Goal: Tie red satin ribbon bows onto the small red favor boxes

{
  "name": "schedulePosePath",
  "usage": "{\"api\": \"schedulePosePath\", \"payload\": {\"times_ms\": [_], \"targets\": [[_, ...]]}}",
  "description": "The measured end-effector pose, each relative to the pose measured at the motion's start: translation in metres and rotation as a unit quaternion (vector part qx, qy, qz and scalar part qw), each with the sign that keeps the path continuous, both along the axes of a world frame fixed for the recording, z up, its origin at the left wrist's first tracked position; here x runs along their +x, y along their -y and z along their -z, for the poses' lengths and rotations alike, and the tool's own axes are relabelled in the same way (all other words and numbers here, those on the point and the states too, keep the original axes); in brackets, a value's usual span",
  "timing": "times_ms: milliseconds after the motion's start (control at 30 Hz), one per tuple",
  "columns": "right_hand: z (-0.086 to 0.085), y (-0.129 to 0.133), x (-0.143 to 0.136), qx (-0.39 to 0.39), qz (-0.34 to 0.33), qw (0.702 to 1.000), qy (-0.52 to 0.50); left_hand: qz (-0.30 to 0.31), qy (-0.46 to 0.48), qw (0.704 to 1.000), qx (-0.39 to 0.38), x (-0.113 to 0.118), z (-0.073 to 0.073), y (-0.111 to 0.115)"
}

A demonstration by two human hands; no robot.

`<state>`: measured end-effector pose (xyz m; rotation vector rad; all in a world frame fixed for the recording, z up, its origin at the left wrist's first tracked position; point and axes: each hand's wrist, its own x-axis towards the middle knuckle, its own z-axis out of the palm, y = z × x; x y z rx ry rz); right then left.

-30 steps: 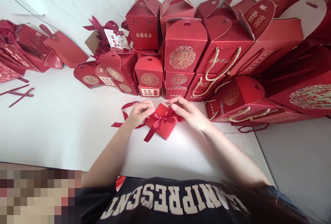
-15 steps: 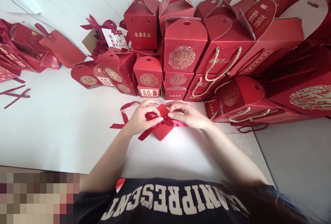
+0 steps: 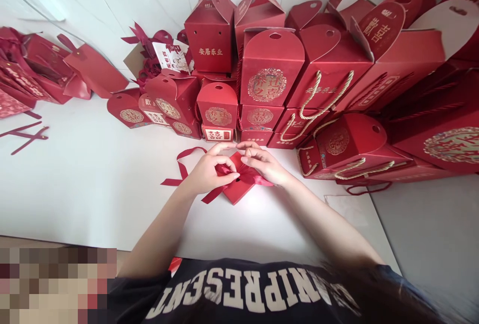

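A small red gift box (image 3: 236,195) lies on the white table, turned cornerwise, just in front of me. Over its top runs a dark red satin ribbon (image 3: 214,195), gathered near the middle. My left hand (image 3: 209,170) is closed on the ribbon, thumb and index finger pinched at the gathered part. From the other side my right hand (image 3: 265,164) pinches the ribbon too, its fingers bent over the box. Part of the ribbon is hidden under my fingers. A loose ribbon end (image 3: 183,164) curls out on the table to the left.
Stacked red gift boxes (image 3: 273,69) with gold print and rope handles stand along the wall. More red boxes (image 3: 337,139) are at the right. Red bags (image 3: 95,69) lie at the far left, with thin straps (image 3: 30,137) on the white table (image 3: 93,174).
My right hand has shifted slightly left, closer to my left hand over the ribbon's middle. The whole view has moved a little. The box stays in place.
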<state>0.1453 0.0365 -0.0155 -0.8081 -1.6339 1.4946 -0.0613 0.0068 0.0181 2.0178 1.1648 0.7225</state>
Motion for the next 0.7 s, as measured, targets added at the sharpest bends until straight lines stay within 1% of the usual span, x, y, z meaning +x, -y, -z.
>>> {"api": "schedulePosePath", "payload": {"times_ms": [67, 167, 300, 367, 433, 500, 567, 633, 700], "targets": [[0.003, 0.001, -0.003, -0.031, 0.01, 0.999, -0.021, -0.005, 0.0, 1.0, 0.002, 0.001, 0.0, 0.001], [0.003, 0.002, -0.006, -0.071, 0.019, 0.996, -0.041, -0.008, 0.012, 1.0, -0.012, -0.001, 0.0, 0.001], [-0.002, 0.002, -0.002, -0.106, -0.007, 0.992, -0.068, 0.014, 0.058, 0.995, -0.074, -0.013, -0.002, -0.001], [-0.005, 0.0, 0.002, -0.116, -0.002, 0.991, -0.069, 0.001, 0.093, 0.99, -0.108, -0.022, -0.002, -0.004], [-0.009, -0.002, 0.007, -0.112, 0.021, 0.991, -0.067, -0.032, 0.12, 0.985, -0.122, -0.03, -0.001, -0.007], [-0.015, -0.002, 0.01, -0.087, 0.05, 0.993, -0.064, -0.067, 0.123, 0.983, -0.119, -0.038, 0.001, -0.011], [-0.028, 0.002, 0.011, -0.034, 0.085, 0.994, -0.053, -0.093, 0.11, 0.983, -0.112, -0.044, 0.002, -0.014], [-0.05, 0.012, 0.013, 0.045, 0.121, 0.991, -0.038, -0.121, 0.088, 0.983, -0.103, -0.047, 0.0, -0.014], [-0.08, 0.031, 0.013, 0.143, 0.125, 0.982, 0.0, -0.153, 0.062, 0.982, -0.09, -0.046, -0.005, -0.006]]}}
